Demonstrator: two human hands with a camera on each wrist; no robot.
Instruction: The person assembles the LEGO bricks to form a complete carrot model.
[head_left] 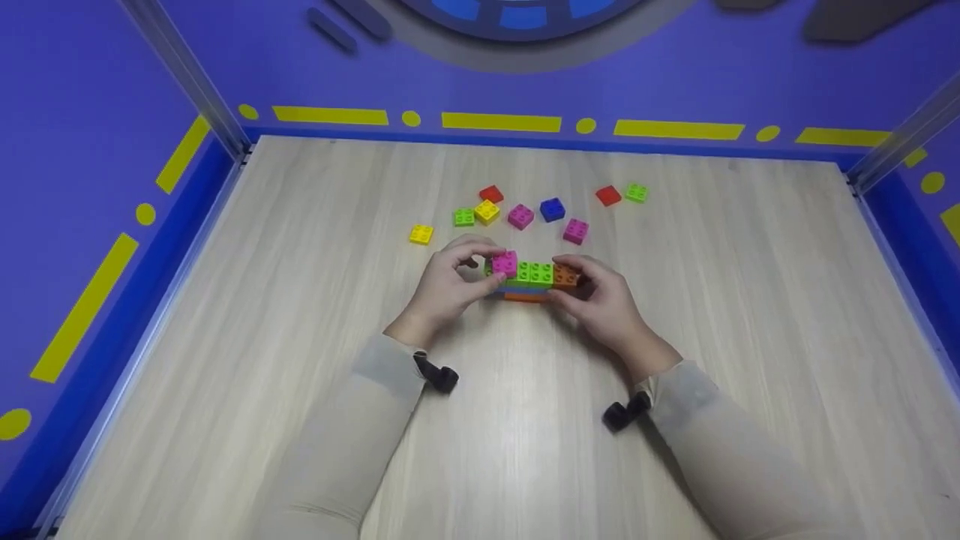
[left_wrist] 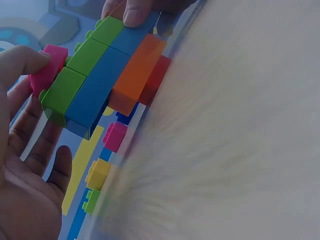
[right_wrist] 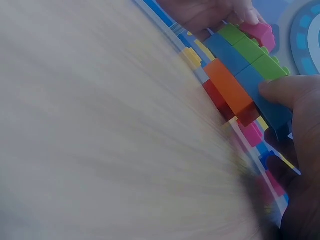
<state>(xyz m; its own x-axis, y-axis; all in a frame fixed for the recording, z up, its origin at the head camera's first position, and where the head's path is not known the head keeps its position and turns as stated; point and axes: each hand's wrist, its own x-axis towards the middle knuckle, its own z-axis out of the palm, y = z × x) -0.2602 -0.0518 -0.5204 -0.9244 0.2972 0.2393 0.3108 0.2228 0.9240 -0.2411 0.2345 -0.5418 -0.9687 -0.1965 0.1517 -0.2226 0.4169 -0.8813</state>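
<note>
A built-up block of toy bricks stands between the two hands near the middle of the table. Its top row has green bricks [head_left: 540, 274] and a brown brick [head_left: 565, 276] at the right end. Beneath them run blue bricks [left_wrist: 95, 90], then an orange brick [left_wrist: 137, 75], with a red brick [left_wrist: 156, 80] lowest. My left hand [head_left: 448, 279] pinches a pink brick [head_left: 505, 262] between thumb and fingers, on top of the green row toward its left end. Around the block's right end, my right hand [head_left: 609, 301] grips with its thumb on the near blue side [right_wrist: 272, 107].
Loose bricks lie beyond the block: a yellow brick [head_left: 421, 234] at left, a green brick [head_left: 463, 217] beside another yellow one, pink bricks and a blue brick [head_left: 552, 209] in the middle, a red brick [head_left: 608, 195] at right. Blue panels [head_left: 525, 90] wall the table's back and sides.
</note>
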